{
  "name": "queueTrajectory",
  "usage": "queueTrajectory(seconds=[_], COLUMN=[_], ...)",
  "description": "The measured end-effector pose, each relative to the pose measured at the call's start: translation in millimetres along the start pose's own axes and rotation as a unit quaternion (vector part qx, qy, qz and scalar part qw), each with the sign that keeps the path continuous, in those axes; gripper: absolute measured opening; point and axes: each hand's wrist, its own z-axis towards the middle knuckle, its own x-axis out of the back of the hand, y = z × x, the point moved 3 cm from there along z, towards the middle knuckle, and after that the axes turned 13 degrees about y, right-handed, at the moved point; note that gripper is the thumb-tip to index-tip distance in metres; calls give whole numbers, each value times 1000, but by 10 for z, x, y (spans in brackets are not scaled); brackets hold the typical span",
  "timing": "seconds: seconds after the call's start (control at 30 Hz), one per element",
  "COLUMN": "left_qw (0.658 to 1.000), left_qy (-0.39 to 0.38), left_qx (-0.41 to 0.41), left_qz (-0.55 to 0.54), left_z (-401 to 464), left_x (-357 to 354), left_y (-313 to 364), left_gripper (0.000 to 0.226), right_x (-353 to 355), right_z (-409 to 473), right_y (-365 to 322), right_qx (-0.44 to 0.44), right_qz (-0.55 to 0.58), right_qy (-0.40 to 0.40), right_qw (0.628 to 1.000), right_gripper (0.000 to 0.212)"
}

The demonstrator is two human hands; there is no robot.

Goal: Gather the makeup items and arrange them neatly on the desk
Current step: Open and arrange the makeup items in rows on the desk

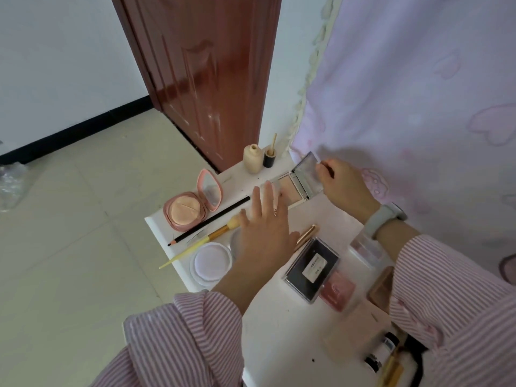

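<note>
Writing shows only on the white label of the flat black rectangular case (311, 270), too small to read; it lies on the white surface (282, 339). Beyond this case stands the open silver-edged powder palette (300, 181), whose raised lid the right hand (342, 185) pinches in its grip. The left hand (264, 230), fingers straight and spread, hovers between case and palette. Left of the palette lies the open round pink cushion compact (192, 205), beside a black pencil (209, 220).
</note>
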Motion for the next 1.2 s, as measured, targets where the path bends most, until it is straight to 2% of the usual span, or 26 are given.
queueTrajectory(seconds=[0.23, 0.43, 0.5, 0.63, 0.67, 0.77, 0.93, 1.0, 1.2], left_qw=[985, 985, 987, 995, 997, 999, 982, 973, 952], left_qy=[-154, -156, -138, -81, -62, 17, 115, 148, 215], left_qx=[-23, -25, -25, -11, -8, 22, 77, 79, 74], left_qz=[76, 74, 74, 54, 44, -35, -130, -161, -206], left_z=[324, 379, 381, 286, 241, 85, -254, -361, -567], left_x=[-251, -279, -230, -69, -17, 149, 362, 430, 522], left_y=[-139, -181, -178, -120, -87, -23, -119, -156, -206], left_gripper=[79, 76, 73, 63, 60, 49, 38, 32, 23], right_x=[-358, -431, -428, -260, -242, -279, -425, -506, -560], right_z=[321, 365, 284, -112, -235, -613, -987, -1028, -924], right_y=[86, 188, 219, 244, 266, 302, 192, 145, 129], right_qx=[-9, -36, -33, 19, 31, 83, 264, 295, 298], right_qz=[-17, 23, 23, 38, 50, 13, -132, -164, -181], right_qy=[-36, -20, -16, 94, 81, -55, -163, -177, -170], right_qw=[999, 999, 999, 995, 995, 995, 941, 925, 922], right_gripper=[31, 17, 14, 29, 27, 18, 28, 25, 23])
